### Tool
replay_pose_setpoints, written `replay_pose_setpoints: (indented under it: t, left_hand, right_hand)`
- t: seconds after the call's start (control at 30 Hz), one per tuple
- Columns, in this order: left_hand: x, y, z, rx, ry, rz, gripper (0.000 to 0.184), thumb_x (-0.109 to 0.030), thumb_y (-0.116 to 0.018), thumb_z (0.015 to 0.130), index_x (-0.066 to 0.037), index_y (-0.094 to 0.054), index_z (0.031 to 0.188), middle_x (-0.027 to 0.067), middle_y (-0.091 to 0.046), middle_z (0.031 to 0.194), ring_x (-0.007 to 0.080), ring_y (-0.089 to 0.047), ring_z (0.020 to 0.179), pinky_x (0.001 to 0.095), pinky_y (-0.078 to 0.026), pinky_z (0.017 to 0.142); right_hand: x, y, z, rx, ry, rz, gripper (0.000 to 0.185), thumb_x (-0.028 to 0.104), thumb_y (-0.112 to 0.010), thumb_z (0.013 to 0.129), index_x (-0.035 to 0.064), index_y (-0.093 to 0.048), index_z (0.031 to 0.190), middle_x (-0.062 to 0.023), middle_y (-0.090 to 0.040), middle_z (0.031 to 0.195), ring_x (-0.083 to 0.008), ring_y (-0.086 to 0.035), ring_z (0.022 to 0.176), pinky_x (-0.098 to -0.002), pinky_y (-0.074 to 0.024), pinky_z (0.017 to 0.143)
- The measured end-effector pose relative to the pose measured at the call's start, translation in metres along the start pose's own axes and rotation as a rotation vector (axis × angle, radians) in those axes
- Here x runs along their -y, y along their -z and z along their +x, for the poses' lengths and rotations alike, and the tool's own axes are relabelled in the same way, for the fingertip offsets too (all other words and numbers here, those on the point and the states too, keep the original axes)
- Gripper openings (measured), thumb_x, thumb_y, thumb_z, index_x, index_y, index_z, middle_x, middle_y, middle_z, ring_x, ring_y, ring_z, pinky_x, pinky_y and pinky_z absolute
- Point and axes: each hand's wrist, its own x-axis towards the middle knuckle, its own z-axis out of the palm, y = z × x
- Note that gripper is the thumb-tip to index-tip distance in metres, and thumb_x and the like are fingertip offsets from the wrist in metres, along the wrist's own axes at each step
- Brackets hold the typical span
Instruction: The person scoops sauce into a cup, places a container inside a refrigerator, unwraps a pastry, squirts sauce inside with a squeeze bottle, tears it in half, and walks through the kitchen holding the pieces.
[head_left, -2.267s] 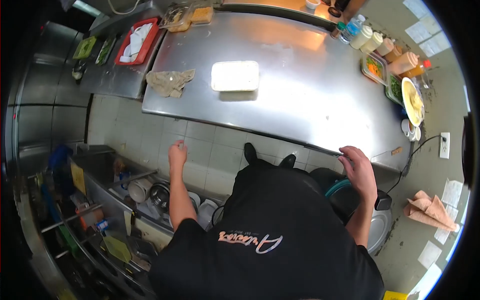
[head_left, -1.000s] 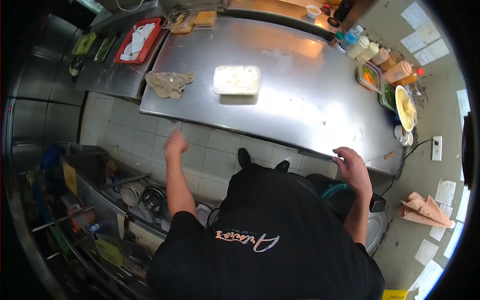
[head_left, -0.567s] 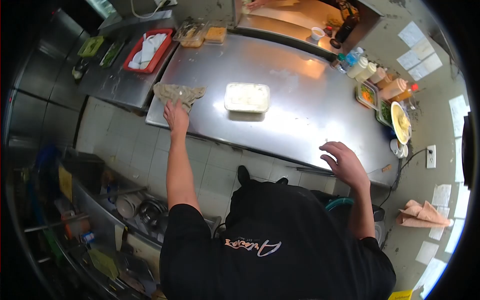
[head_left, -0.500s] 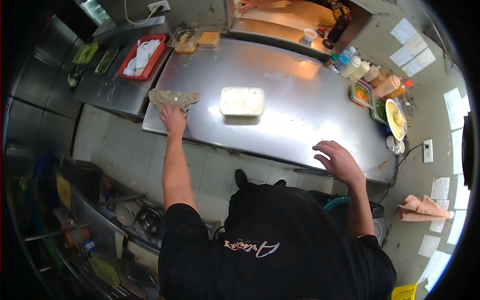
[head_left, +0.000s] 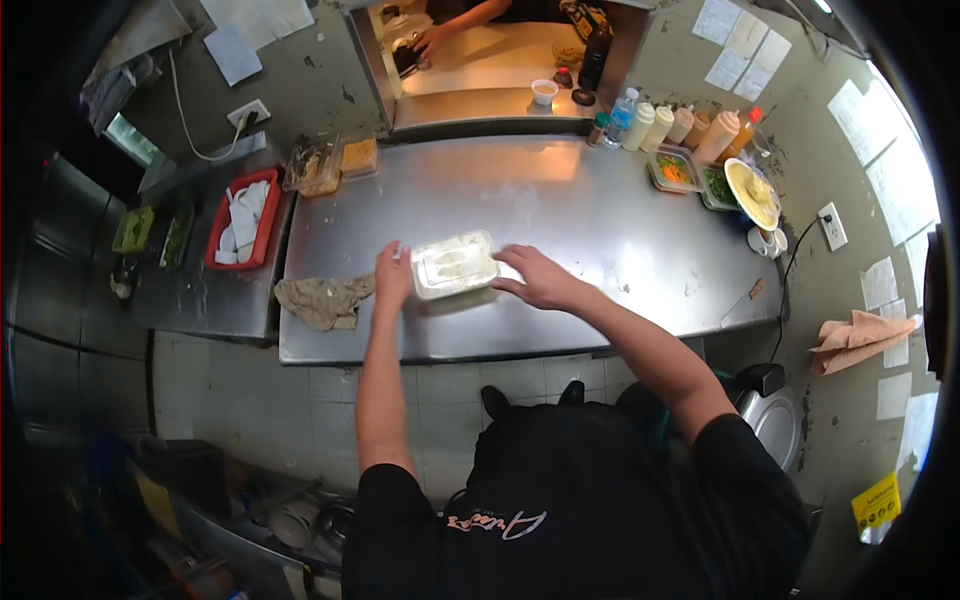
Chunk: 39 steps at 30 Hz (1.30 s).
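A clear plastic food container with a pale lid and whitish contents is between my two hands on the steel table. It sits slightly turned, its right end farther back. My left hand closes on the container's left end, fingers pointing up and away. At the opposite end, my right hand grips with the thumb on the near side and the fingers on the far side. Whether the base still touches the table, I cannot tell. A crumpled, stained cloth lies to the left of my left hand.
Squeeze bottles line the wall at back right, near tubs of cut vegetables and a tilted yellow plate. A red basket stands left. Another person's hand shows through the pass window.
My left hand has let go of the cloth and moved right to the container. My right hand has come left onto its other end. The container is now turned, and the view has shifted.
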Motion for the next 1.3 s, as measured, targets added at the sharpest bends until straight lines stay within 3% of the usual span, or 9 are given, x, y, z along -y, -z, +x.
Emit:
replay_pose_setpoints:
  t: [0.17,0.27,0.4,0.53,0.73,0.77,0.87,0.97,1.3]
  left_hand:
    - [0.002,-0.055,0.018,-0.081,0.033,0.253,0.033,-0.022,-0.047,0.104,0.000,-0.069,0.114,0.0252,-0.069,0.105,0.0452,-0.062,0.096,0.0558,-0.047,0.091]
    - [0.018,-0.067,0.013,-0.160,0.007,0.194,0.032,-0.022,-0.046,0.105,-0.002,-0.070,0.112,0.0239,-0.069,0.101,0.0439,-0.062,0.089,0.0559,-0.047,0.087]
    - [-0.027,-0.045,0.002,-0.180,0.364,-0.266,0.038,-0.027,-0.045,0.106,0.001,-0.070,0.106,0.0259,-0.070,0.103,0.0471,-0.063,0.097,0.0521,-0.048,0.091]
    - [-0.011,-0.060,-0.009,-0.232,0.351,-0.217,0.040,-0.030,-0.046,0.106,0.003,-0.070,0.104,0.0287,-0.069,0.103,0.0477,-0.063,0.100,0.0507,-0.049,0.090]
    - [-0.051,-0.035,-0.004,-0.195,0.434,-0.186,0.040,-0.030,-0.047,0.106,0.003,-0.069,0.104,0.0291,-0.069,0.100,0.0483,-0.064,0.097,0.0516,-0.050,0.087]
    - [-0.043,-0.037,-0.004,-0.173,0.421,-0.165,0.040,-0.030,-0.047,0.106,0.003,-0.070,0.105,0.0289,-0.070,0.100,0.0480,-0.064,0.097,0.0511,-0.050,0.087]
    - [-0.036,-0.039,-0.001,-0.149,0.374,-0.210,0.039,-0.029,-0.050,0.106,0.003,-0.071,0.108,0.0279,-0.071,0.102,0.0447,-0.067,0.097,0.0484,-0.051,0.088]
    - [-0.037,-0.050,0.000,-0.115,0.381,-0.318,0.037,-0.028,-0.054,0.105,0.004,-0.072,0.111,0.0262,-0.073,0.105,0.0399,-0.068,0.096,0.0456,-0.052,0.089]
    - [-0.189,-0.076,-0.025,0.209,0.355,-0.682,0.036,-0.028,-0.055,0.107,0.002,-0.072,0.119,0.0140,-0.074,0.111,0.0192,-0.065,0.106,0.0318,-0.050,0.095]
  right_hand:
    - [-0.017,-0.073,0.084,-0.077,-0.017,-0.312,0.074,0.058,-0.042,0.104,0.0025,-0.040,0.153,-0.0255,-0.034,0.160,-0.0402,-0.030,0.150,-0.0579,-0.0293,0.117]
    - [-0.023,-0.095,0.094,-0.094,-0.098,-0.260,0.072,0.056,-0.041,0.105,0.0022,-0.039,0.153,-0.0251,-0.033,0.160,-0.0393,-0.028,0.151,-0.0578,-0.0281,0.118]
    - [-0.026,-0.107,0.091,-0.130,-0.131,-0.268,0.070,0.054,-0.040,0.106,0.0025,-0.039,0.154,-0.0191,-0.034,0.162,-0.0341,-0.027,0.152,-0.0585,-0.0259,0.119]
    - [-0.027,-0.098,0.096,-0.067,-0.110,-0.326,0.067,0.050,-0.040,0.107,0.0024,-0.039,0.153,-0.0172,-0.034,0.163,-0.0329,-0.024,0.154,-0.0606,-0.0246,0.120]
    - [-0.070,-0.113,0.096,-0.513,-0.379,0.242,0.051,0.027,-0.058,0.101,-0.0020,-0.048,0.142,-0.0265,-0.049,0.144,-0.0401,-0.048,0.134,-0.0476,-0.0403,0.112]
    - [-0.072,-0.111,0.095,-0.489,-0.574,0.327,0.044,0.020,-0.066,0.095,-0.0047,-0.055,0.129,-0.0269,-0.059,0.126,-0.0382,-0.061,0.113,-0.0409,-0.0505,0.098]
    - [-0.075,-0.087,0.074,-0.103,-0.777,0.582,0.041,0.023,-0.071,0.092,-0.0038,-0.059,0.121,-0.0223,-0.063,0.116,-0.0322,-0.065,0.103,-0.0401,-0.0542,0.087]
    - [-0.079,-0.074,0.058,-0.059,-0.862,0.872,0.035,0.023,-0.072,0.094,0.0002,-0.057,0.116,-0.0128,-0.063,0.110,-0.0230,-0.064,0.097,-0.0411,-0.0550,0.089]
    - [-0.090,0.009,-0.114,-0.151,-0.705,1.336,0.034,0.020,-0.073,0.095,0.0042,-0.053,0.118,-0.0120,-0.061,0.119,-0.0265,-0.064,0.110,-0.0498,-0.0560,0.088]
